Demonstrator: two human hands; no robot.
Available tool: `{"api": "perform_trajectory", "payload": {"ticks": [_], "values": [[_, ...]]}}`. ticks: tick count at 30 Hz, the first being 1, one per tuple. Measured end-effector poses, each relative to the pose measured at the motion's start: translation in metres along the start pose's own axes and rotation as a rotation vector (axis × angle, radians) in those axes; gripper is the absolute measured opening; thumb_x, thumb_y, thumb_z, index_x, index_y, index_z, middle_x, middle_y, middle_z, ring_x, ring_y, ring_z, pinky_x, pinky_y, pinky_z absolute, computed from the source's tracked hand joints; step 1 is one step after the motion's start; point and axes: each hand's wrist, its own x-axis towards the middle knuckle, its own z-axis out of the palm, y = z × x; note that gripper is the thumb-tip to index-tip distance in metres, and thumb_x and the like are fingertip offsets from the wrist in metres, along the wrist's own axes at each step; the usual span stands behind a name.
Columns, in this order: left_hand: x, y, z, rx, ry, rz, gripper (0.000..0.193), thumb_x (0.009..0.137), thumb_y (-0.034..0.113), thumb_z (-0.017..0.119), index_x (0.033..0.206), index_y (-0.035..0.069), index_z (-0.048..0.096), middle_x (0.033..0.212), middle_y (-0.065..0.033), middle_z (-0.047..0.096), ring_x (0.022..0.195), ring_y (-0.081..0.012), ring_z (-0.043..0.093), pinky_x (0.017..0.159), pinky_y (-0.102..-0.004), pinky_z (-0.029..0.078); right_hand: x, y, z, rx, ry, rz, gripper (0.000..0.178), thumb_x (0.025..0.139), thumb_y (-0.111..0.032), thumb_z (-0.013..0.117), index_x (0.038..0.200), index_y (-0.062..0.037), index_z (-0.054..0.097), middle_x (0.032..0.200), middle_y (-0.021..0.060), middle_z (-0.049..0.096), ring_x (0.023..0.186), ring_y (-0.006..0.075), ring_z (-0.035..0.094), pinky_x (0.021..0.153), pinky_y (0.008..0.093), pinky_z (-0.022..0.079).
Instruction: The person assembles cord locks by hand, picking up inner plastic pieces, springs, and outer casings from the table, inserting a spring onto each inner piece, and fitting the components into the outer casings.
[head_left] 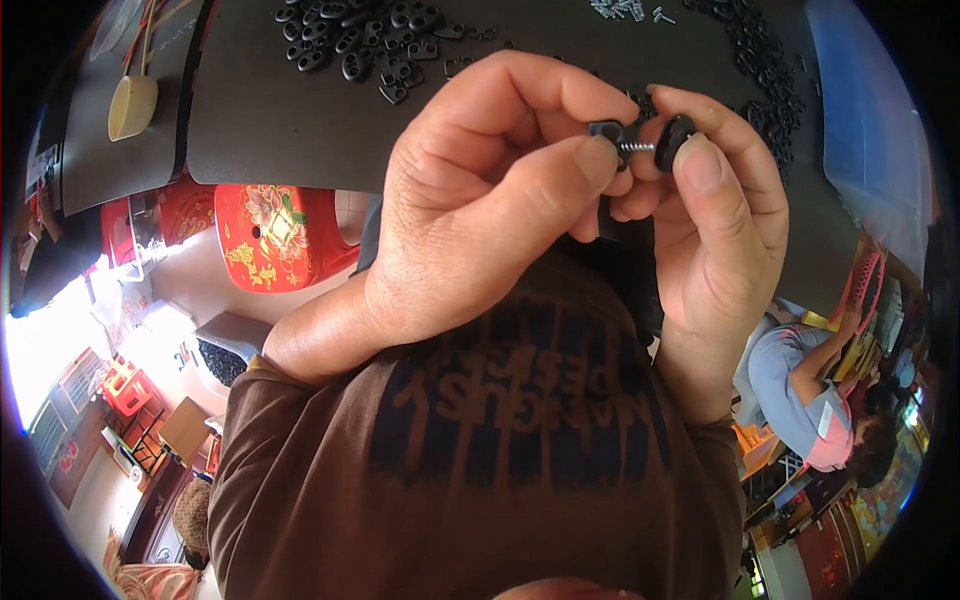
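Note:
Above the dark table, my left hand [480,200] pinches a small black plastic cord-lock piece [606,129] between thumb and fingers. A thin metal spring [640,147] bridges the short gap from that piece to a rounded black cord-lock piece [675,142]. Thumb and fingertips of my right hand [725,195] grip the rounded piece, close to my left fingers. The two plastic parts face each other, apart, with the spring lying roughly level between them. Fingers hide part of both pieces.
Oval black cord-lock pieces [350,40] lie heaped on the dark table [260,120]. Loose springs [620,9] are at the far edge, with small black parts [765,70] strewn to their right. A translucent blue bin [870,100], a ladle [133,105], a red stool [265,245] and another person [790,390] are around.

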Motion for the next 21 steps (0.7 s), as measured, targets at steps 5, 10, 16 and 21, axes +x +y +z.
{"api": "perform_trajectory", "payload": {"ticks": [5, 10, 16, 21], "values": [[0.001, -0.002, -0.004, 0.012, -0.047, 0.011, 0.019, 0.083, 0.006, 0.051, 0.1, -0.002, 0.052, 0.078, -0.0089, 0.06, 0.057, -0.0077, 0.05, 0.052, -0.0191, 0.042, 0.0, 0.002, 0.002, -0.05, 0.043, -0.033, 0.028, 0.083, -0.016, 0.056, 0.101, 0.0046, 0.055, 0.078, 0.0078, 0.059, 0.062, 0.0108, 0.054, 0.056, 0.0204, 0.045], [0.0, -0.004, -0.006, -0.023, -0.033, 0.002, 0.019, 0.083, 0.006, 0.052, 0.101, -0.001, 0.052, 0.078, -0.0085, 0.06, 0.057, -0.0076, 0.05, 0.053, -0.0195, 0.043, -0.001, 0.006, 0.001, -0.186, 0.024, -0.199, 0.027, 0.081, -0.014, 0.059, 0.101, 0.0042, 0.056, 0.079, 0.0069, 0.059, 0.066, 0.0109, 0.055, 0.06, 0.0208, 0.044], [-0.002, -0.005, -0.007, 0.008, -0.027, 0.017, 0.019, 0.082, 0.005, 0.053, 0.101, -0.001, 0.052, 0.078, -0.0076, 0.06, 0.059, -0.0075, 0.051, 0.054, -0.0196, 0.043, -0.003, 0.01, 0.004, -0.233, -0.012, -0.319, 0.021, 0.081, -0.005, 0.058, 0.099, 0.0055, 0.057, 0.082, 0.0079, 0.059, 0.07, 0.0119, 0.055, 0.064, 0.0222, 0.046], [-0.003, -0.006, -0.009, 0.062, -0.035, 0.025, 0.019, 0.083, 0.004, 0.052, 0.101, -0.001, 0.052, 0.078, -0.0064, 0.059, 0.06, -0.007, 0.051, 0.055, -0.0195, 0.044, -0.001, 0.01, -0.001, -0.449, -0.035, -0.427, 0.017, 0.082, -0.002, 0.057, 0.097, 0.0058, 0.058, 0.088, 0.0103, 0.059, 0.071, 0.0119, 0.054, 0.063, 0.0222, 0.047]]}}
